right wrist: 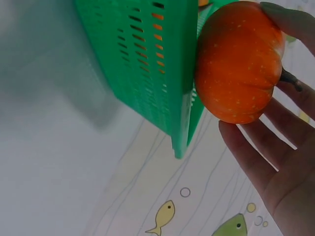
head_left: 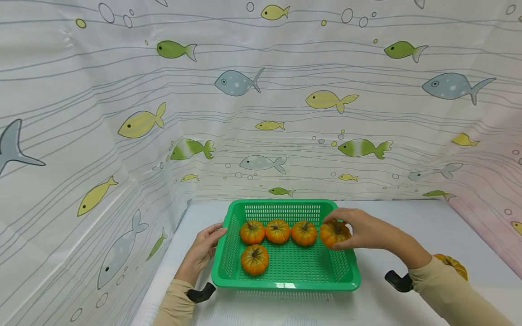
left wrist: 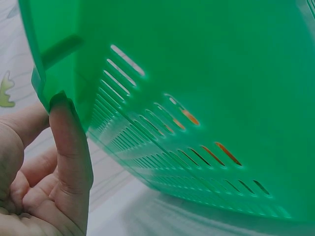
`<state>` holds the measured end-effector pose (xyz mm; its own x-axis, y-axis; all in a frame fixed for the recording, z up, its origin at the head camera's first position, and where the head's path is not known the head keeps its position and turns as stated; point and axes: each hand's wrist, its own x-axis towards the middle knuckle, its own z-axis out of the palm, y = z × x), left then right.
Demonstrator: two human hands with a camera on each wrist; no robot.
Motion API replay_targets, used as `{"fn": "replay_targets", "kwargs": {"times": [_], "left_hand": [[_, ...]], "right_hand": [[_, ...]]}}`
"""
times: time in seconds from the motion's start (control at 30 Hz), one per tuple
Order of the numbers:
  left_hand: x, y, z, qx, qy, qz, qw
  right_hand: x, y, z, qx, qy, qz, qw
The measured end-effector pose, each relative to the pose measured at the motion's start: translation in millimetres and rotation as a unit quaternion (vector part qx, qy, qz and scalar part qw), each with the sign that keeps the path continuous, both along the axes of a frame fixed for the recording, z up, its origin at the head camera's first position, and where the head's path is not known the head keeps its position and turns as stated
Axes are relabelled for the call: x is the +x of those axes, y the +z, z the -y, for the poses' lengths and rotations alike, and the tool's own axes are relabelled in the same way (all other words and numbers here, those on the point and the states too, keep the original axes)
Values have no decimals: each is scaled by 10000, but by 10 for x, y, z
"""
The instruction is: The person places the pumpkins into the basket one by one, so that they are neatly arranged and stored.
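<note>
A green plastic basket (head_left: 285, 285) with slotted walls holds several small orange pumpkins, among them one at the front left (head_left: 254, 260) and a back row with one in its middle (head_left: 278, 231). My right hand (head_left: 367, 230) grips another pumpkin (head_left: 334, 233) by its sides at the basket's right rim. In the right wrist view this pumpkin (right wrist: 238, 64) appears close beside the rim, its dark stem towards the palm. My left hand (head_left: 202, 248) holds the basket's left rim; in the left wrist view a digit (left wrist: 71, 147) presses on the rim's edge.
One more pumpkin (head_left: 450, 265) lies on the white table (head_left: 383, 303) to the right, partly hidden by my right forearm. Behind the table and along its sides hangs a white sheet (head_left: 293, 176) printed with fish. Each wrist bears a black device (head_left: 201, 293).
</note>
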<state>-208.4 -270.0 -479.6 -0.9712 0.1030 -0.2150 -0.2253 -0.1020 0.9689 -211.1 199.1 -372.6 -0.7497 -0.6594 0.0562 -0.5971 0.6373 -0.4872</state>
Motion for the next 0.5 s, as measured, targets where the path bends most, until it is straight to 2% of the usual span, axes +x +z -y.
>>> {"fn": "replay_targets", "kwargs": {"times": [0.5], "left_hand": [[-3, -14, 13, 81, -50, -38, 9999]], "right_hand": [[-28, -65, 332, 327, 540, -127, 9979]]}}
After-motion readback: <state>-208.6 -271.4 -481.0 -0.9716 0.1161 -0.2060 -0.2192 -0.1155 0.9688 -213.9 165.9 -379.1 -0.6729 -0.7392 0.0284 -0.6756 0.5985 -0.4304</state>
